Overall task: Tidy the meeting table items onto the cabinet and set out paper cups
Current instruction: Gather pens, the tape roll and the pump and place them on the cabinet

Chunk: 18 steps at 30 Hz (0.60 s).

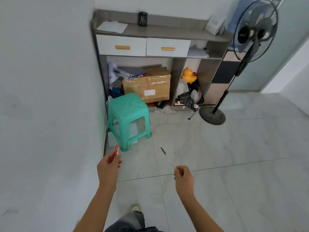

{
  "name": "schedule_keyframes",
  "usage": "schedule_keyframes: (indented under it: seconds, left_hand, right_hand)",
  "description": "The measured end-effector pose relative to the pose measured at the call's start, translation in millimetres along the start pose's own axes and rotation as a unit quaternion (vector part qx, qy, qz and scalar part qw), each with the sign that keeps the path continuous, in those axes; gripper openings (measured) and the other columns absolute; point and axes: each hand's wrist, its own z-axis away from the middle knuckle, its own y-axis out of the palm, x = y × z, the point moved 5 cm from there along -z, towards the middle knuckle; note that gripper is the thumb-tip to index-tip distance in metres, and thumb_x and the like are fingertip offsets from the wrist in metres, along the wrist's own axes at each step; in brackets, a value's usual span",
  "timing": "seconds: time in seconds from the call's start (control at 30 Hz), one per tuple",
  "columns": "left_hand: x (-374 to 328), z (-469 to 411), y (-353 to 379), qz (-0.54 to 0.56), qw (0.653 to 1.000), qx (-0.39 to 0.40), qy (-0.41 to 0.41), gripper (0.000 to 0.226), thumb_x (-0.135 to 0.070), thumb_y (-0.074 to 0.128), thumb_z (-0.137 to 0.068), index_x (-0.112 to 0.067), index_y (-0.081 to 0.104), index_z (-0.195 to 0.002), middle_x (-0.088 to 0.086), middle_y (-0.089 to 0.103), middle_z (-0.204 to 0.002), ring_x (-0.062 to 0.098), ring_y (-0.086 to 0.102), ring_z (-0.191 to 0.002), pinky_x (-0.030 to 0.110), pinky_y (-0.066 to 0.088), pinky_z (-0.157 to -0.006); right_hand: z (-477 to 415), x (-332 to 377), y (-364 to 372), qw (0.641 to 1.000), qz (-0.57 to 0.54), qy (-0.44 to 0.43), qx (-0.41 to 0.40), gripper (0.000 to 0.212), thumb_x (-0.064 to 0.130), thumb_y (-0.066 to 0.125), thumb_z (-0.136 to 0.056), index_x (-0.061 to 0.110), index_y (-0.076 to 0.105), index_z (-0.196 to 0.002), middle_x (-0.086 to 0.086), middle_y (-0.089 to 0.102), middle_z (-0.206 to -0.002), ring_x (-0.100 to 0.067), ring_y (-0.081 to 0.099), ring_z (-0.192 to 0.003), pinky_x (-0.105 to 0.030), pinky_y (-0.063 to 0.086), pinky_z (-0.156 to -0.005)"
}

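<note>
Now, left grip [109, 162]: clamped on a small red-and-white item [117, 150], pinched at its lower end.
Right grip [181, 173]: fingers curled together; whether they hold anything, I cannot tell.
Item: blurred, perhaps a pen; likely light and stiff, best pinched mid-body.
Floor [234, 156]: pale tiles, a dark pen [163, 150] lying ahead, green stool [127, 114] beside the wall.
Cabinet [158, 31]: straight ahead, well apart; papers [112, 27] and pen holder [143, 19] on top.

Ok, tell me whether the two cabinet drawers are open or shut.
Shut. The left drawer and right drawer fronts sit flush under the cabinet top, with no interior showing.
</note>
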Motion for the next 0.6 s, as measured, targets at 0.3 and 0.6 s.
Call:
schedule_keyframes:
  seconds: [0.3, 0.6]
  left_hand:
    - [-2.3, -87.8, 94.2, -0.053, 0.991, 0.104, -0.06, 0.02, -0.004, 0.054, -0.087, -0.001, 0.061, -0.105, 0.003, 0.06, -0.075, 0.015, 0.056, -0.069, 0.021, 0.045, -0.064]
    - [-35.7, -186.5, 164.1, -0.063, 0.995, 0.06, -0.049, 0.022, -0.002, 0.053, -0.087, 0.001, 0.06, -0.107, 0.014, 0.061, -0.088, 0.016, 0.054, -0.069, 0.031, 0.042, -0.074]
  right_hand:
    - [-78.2, 15.4, 17.0, 0.994, 0.0, 0.091, -0.056, 0.014, 0.014, 0.046, -0.092, 0.02, 0.048, -0.079, -0.001, 0.054, -0.071, -0.023, 0.054, -0.072, -0.03, 0.044, -0.063]
    - [-212.5, 59.1, 41.7, 0.996, 0.028, 0.073, -0.032, 0.026, 0.016, 0.041, -0.093, 0.012, 0.054, -0.115, -0.006, 0.062, -0.089, -0.022, 0.058, -0.081, -0.036, 0.051, -0.08]
